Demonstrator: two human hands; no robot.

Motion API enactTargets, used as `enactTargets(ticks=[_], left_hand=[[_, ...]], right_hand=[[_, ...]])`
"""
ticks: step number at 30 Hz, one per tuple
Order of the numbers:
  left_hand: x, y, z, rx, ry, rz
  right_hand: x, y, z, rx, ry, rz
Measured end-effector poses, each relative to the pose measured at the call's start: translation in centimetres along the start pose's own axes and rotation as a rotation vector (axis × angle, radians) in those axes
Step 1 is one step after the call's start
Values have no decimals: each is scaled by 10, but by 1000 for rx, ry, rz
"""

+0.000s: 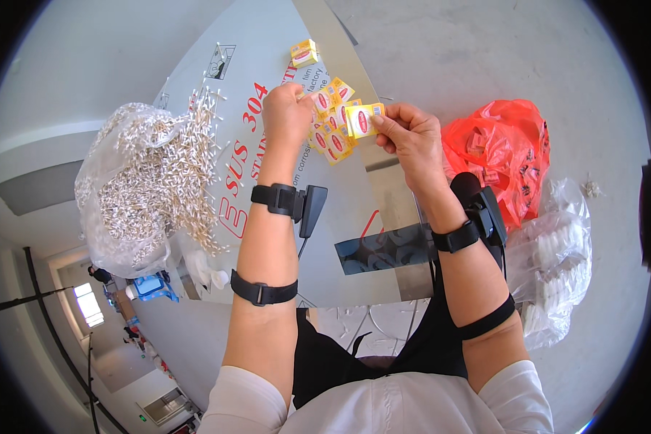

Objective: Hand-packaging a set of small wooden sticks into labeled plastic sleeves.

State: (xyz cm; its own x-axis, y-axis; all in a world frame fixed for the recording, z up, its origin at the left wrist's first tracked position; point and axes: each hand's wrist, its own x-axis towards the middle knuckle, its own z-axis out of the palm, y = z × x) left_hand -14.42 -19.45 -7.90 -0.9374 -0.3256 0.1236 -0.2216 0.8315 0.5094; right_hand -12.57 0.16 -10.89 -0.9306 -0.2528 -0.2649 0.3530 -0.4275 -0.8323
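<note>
My right hand (414,141) pinches a small yellow-and-white packet (360,121) with a red oval on it, thumb on top. Beneath and beside that one, several like packets (333,136) lie spread and overlapping on the table. At their left edge my left hand (288,116) is closed, its back toward me; whatever its fingertips hold is hidden. Farther off, a small stack of yellow packets (304,54) sits near the table's far end. To the left, a heap of cotton swabs (148,195) spills out of a clear plastic bag (94,217) onto the table.
The table (318,217) has a grey sheet top with red print. A dark patterned strip (383,248) lies near its front right. Right of the table are a red plastic bag (503,159) and a clear bag of white items (557,246). Black straps and devices sit on both forearms.
</note>
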Motion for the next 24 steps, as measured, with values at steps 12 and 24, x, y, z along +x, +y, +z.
enactTargets(ticks=[12, 24], left_hand=[[-37, 52, -13, -841, -384, -300], [-32, 36, -3, -608, -322, -284]], right_hand=[[0, 2, -2, -4, 10, 1], [1, 2, -3, 26, 78, 1]])
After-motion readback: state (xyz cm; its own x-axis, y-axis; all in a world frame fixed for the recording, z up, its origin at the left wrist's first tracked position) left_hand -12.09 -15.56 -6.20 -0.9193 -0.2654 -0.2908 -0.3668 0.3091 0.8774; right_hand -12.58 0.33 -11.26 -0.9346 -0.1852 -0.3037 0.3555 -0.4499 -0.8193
